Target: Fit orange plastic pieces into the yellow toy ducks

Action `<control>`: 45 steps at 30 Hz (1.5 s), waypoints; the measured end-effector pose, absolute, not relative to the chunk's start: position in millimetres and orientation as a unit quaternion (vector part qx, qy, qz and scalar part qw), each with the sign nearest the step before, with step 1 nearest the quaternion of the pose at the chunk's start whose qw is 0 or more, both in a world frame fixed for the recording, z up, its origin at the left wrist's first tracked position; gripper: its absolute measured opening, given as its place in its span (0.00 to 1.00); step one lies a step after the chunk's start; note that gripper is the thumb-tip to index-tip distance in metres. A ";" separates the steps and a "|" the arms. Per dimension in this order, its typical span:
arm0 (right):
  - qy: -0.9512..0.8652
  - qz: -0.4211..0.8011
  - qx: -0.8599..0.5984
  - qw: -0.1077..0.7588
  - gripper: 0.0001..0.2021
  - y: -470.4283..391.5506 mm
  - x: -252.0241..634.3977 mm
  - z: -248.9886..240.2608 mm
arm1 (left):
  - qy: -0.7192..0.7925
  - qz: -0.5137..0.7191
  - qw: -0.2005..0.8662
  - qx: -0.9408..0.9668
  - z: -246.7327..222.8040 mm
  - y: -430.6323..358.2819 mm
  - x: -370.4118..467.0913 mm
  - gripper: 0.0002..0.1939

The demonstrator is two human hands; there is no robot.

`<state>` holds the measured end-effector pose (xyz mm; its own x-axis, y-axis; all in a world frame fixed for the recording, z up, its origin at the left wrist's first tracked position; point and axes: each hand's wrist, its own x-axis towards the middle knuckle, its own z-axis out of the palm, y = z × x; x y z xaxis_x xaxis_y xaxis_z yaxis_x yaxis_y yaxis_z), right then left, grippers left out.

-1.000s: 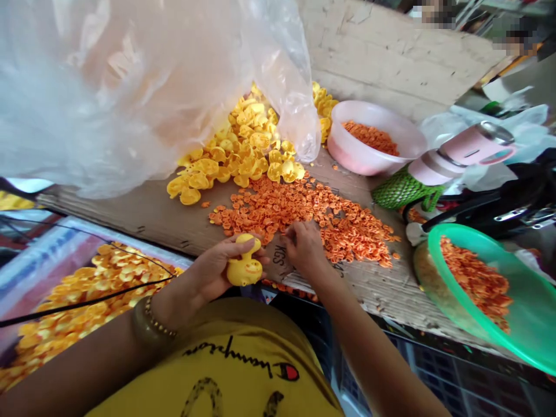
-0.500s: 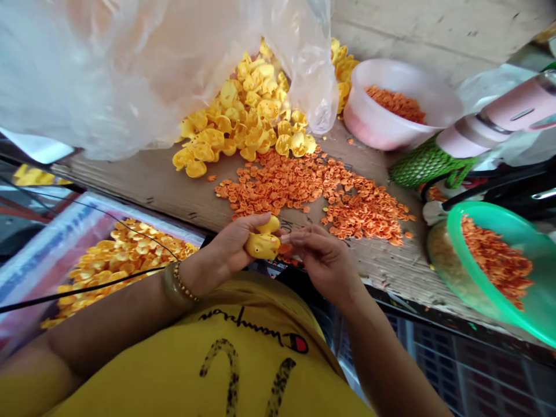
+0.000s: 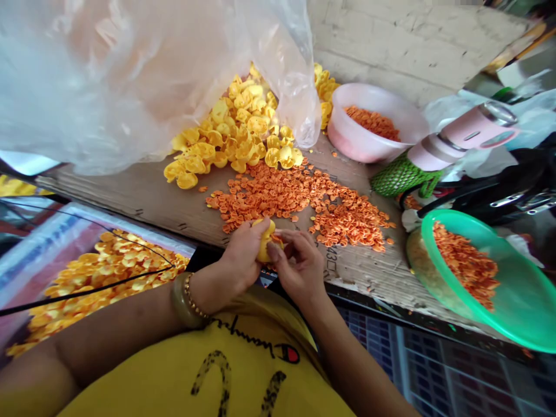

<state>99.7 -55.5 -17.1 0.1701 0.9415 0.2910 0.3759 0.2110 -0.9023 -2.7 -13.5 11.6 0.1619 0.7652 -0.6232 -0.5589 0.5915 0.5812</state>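
My left hand point(image 3: 243, 252) is closed around a yellow plastic piece point(image 3: 264, 243) at the table's front edge. Against that piece's right side, my right hand point(image 3: 300, 263) pinches a small orange piece point(image 3: 276, 238), partly hidden by the fingers. Just beyond both hands, many flat orange pieces point(image 3: 269, 191) lie spread on the cardboard-covered table point(image 3: 143, 194). Behind them is a heap of hollow yellow pieces point(image 3: 243, 127), partly inside a clear plastic bag point(image 3: 165, 75).
A white bowl point(image 3: 356, 142) and a tilted green bowl point(image 3: 516, 301) hold orange pieces. Between them lies a pink bottle point(image 3: 469, 130) in green netting. Lower left, a lined box point(image 3: 47, 231) holds yellow pieces, with a dark cord point(image 3: 87, 296) crossing it.
My right hand has come in against the yellow piece, which is now turned and more covered by my fingers. The view has shifted, so the table's contents appear lower and further left.
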 end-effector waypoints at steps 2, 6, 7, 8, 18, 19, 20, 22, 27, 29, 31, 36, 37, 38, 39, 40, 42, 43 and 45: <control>-0.590 0.270 -0.565 0.509 0.06 -51.9 104.5 -16.3 | 0.467 0.456 0.745 0.135 10.7 -15.5 -3.0 0.06; -0.514 0.384 -0.541 0.544 0.05 -49.2 121.8 -13.4 | 0.439 0.416 0.782 0.151 9.1 -14.6 -9.9 0.03; -0.491 0.410 -0.533 0.553 0.04 -50.2 125.4 -13.3 | 0.432 0.402 0.793 0.152 8.6 -14.2 -11.8 0.03; -0.475 0.431 -0.524 0.560 0.04 -51.8 128.1 -13.7 | 0.428 0.393 0.799 0.156 8.0 -14.2 -13.3 0.04; -0.517 0.404 -0.496 0.569 0.03 -62.4 130.9 -27.3 | 0.402 0.327 0.831 0.204 6.4 -23.4 -12.1 0.09; -0.526 0.394 -0.499 0.565 0.04 -62.9 132.2 -27.8 | 0.394 0.318 0.839 0.200 6.7 -22.9 -12.6 0.08; -0.533 0.388 -0.505 0.556 0.06 -63.4 133.6 -28.2 | 0.388 0.310 0.845 0.198 6.7 -22.4 -13.2 0.07; -0.561 0.360 -0.521 0.533 0.10 -64.3 136.4 -28.5 | 0.382 0.298 0.851 0.202 5.6 -21.4 -14.3 0.07; -0.666 0.248 -0.510 0.484 0.16 -66.6 138.3 -26.3 | 0.355 0.291 0.870 0.180 -0.1 -19.3 -15.7 0.03; -0.660 0.262 -0.507 0.489 0.17 -68.6 137.0 -25.1 | 0.343 0.290 0.878 0.167 -1.9 -18.3 -15.9 0.03; -0.638 0.296 -0.515 0.490 0.15 -70.8 135.1 -24.1 | 0.335 0.286 0.884 0.155 -2.7 -17.8 -15.7 0.03; -0.512 0.388 -0.539 0.544 0.07 -70.6 128.4 -25.6 | 0.338 0.276 0.889 0.142 -1.7 -19.6 -14.9 0.08; -0.472 0.410 -0.539 0.565 0.08 -69.6 126.8 -26.7 | 0.342 0.278 0.886 0.142 -1.1 -20.1 -14.7 0.10; -0.434 0.429 -0.535 0.584 0.13 -68.4 125.2 -27.8 | 0.349 0.281 0.883 0.143 -0.3 -20.4 -14.4 0.11; -0.406 0.445 -0.529 0.597 0.17 -67.4 123.8 -28.9 | 0.357 0.287 0.877 0.145 0.7 -20.3 -14.0 0.11; -0.392 0.458 -0.523 0.603 0.20 -66.5 122.4 -29.7 | 0.365 0.295 0.870 0.148 1.8 -20.0 -13.5 0.11; -0.397 0.465 -0.525 0.592 0.19 -65.1 120.1 -30.4 | 0.378 0.314 0.857 0.154 4.0 -19.0 -12.2 0.10; -0.407 0.460 -0.531 0.584 0.16 -64.7 119.4 -30.3 | 0.381 0.324 0.852 0.156 4.7 -18.5 -11.6 0.09; -0.428 0.436 -0.546 0.573 0.09 -64.1 118.7 -29.6 | 0.380 0.331 0.848 0.162 4.9 -18.1 -10.6 0.08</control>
